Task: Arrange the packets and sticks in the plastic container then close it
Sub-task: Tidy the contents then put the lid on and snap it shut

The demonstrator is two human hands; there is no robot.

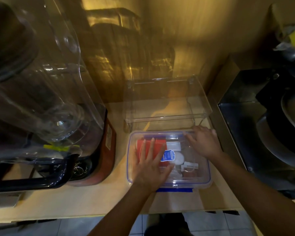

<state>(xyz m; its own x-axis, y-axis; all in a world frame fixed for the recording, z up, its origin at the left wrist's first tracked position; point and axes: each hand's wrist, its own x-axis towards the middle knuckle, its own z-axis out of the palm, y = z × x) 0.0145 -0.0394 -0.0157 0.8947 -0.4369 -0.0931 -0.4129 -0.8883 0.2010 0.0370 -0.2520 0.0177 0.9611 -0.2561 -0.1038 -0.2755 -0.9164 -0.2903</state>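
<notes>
A clear plastic container [201,178] with a blue-sealed lid sits on the counter near its front edge. The lid lies on top of it. Through the lid I see red packets [157,145], a blue-and-white packet [169,155] and white packets [174,145] inside. My left hand [150,167] lies flat on the left half of the lid, fingers spread. Over the far right corner of the lid rests my right hand [203,143], its fingers spread over the rim. A blue clip [174,190] shows at the container's front edge.
A large blender [49,108] with a clear jug and black handle stands to the left. A clear acrylic stand [169,103] is right behind the container. A dark appliance [262,125] fills the right side. The wall is close behind.
</notes>
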